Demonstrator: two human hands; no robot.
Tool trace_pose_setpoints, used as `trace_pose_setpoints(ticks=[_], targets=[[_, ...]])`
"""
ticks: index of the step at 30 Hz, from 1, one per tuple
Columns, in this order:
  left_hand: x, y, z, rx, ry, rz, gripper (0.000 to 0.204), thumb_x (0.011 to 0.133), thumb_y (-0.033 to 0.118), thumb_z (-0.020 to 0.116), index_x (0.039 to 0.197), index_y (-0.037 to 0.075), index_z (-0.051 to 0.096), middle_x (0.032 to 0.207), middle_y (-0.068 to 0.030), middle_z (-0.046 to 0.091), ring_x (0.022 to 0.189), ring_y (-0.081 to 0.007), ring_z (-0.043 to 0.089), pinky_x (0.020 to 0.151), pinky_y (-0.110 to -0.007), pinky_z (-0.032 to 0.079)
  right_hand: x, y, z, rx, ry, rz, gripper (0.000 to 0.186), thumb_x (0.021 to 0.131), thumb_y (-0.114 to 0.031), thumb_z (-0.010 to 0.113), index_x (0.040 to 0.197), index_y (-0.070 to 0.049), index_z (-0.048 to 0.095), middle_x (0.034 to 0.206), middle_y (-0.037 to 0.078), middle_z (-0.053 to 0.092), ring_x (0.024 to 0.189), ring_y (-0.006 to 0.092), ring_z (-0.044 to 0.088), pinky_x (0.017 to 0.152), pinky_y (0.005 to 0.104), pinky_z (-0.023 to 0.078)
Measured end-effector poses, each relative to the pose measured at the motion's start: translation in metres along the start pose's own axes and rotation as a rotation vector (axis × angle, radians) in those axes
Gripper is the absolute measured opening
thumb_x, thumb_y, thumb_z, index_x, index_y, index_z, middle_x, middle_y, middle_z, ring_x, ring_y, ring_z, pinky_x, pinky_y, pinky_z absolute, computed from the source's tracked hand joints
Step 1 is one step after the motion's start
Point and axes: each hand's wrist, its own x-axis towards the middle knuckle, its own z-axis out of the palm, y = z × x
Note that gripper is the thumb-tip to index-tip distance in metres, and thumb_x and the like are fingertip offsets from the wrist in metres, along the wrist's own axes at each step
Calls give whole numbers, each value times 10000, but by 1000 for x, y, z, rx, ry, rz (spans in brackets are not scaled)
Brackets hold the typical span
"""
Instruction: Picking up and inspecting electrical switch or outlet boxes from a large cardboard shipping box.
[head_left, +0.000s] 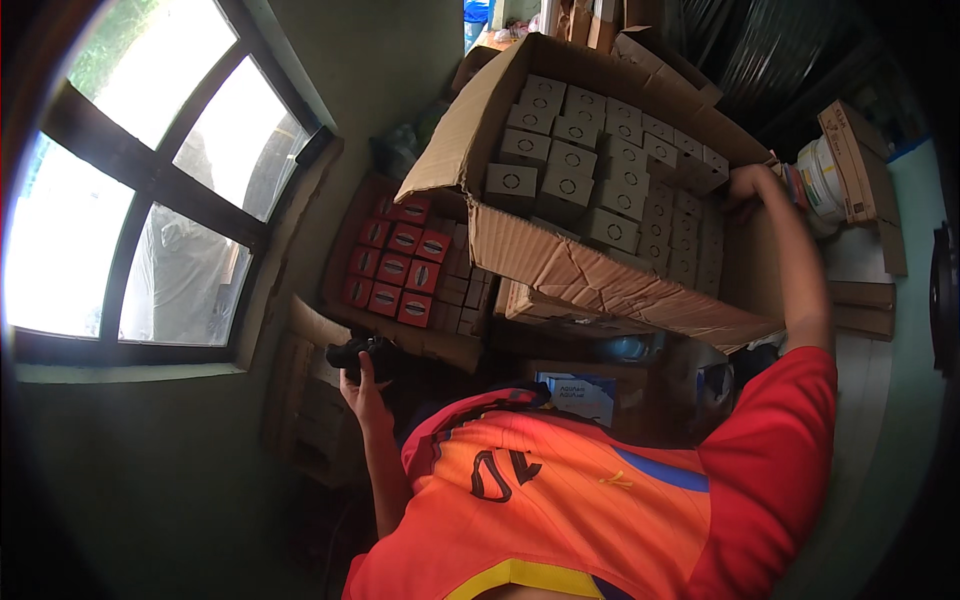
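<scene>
Holding hand, head view: your left hand point(365, 385) was curled around a black object point(345, 353), thumb laid over it, low and to the left of the large carton; the object's exact kind was too dark to tell.
Carton hand, head view: your right hand point(745, 187) was inside the right end of the large carton point(560, 260), fingers bent downward just beside the endmost boxes. How far they were open, and whether they had hold of anything, you could not tell, as the fingertips were hidden.
Pale boxes: small, with a dark ring mark on the faces toward you, these pale boxes point(620, 198) stood in close rows across the left and middle of the large carton, the stacks uneven in height.
Carton condition: top open to you, flap spread at the left, bare inner cardboard visible at the right end.
Work standing: partway, by judgement. Done: most of the carton's rows were occupied and ranged in order. Left: the right end had no such rows in sight, and the flaps were not yet folded over.
Red boxes: grouped red boxes point(395, 268) sat in a lower carton point(455, 350) to the left, both your hands apart from them.
Surroundings: a dark-framed window point(150, 180) stood on your left.
</scene>
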Motion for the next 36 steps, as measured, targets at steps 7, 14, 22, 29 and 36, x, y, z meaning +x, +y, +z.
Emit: trace_pose_setpoints(ticks=[7,14,22,29,36], targets=[[2,5,10,44,8,7,250,1002,280,699,1125,78,621,1000,-8,689,833,-100,705,590,-245,581,-8,1,-8,90,-62,-23,463,930,8,665,1368,32,520,1227,264,667,957,368,749,769,403,686],[4,5,13,49,2,18,266,996,286,707,1141,83,616,1005,-7,685,832,-100,701,587,-246,577,-11,-7,-9,-45,-51,-38,378,941,-43,675,1307,20,601,1214,178,713,871,291,773,763,380,674],[6,1,8,57,3,5,293,989,294,717,1170,86,618,1023,-5,685,835,-100,697,584,-244,565,-14,-10,-6,-103,14,-46,381,928,-56,695,1298,-4,618,1177,166,723,915,275,766,760,374,666],[2,-4,4,55,43,9,294,989,289,719,1181,90,620,1024,0,685,830,-97,696,574,-233,549,-1,-1,2,-5,39,-55,464,910,-97,732,1348,-44,588,1141,152,725,901,275,757,731,379,665],[-2,-8,7,29,31,8,295,988,281,719,1189,88,622,1032,-3,686,842,-97,700,565,-235,564,5,3,2,53,32,-114,468,909,-101,741,1348,-52,587,1186,140,706,944,266,742,730,398,668]])
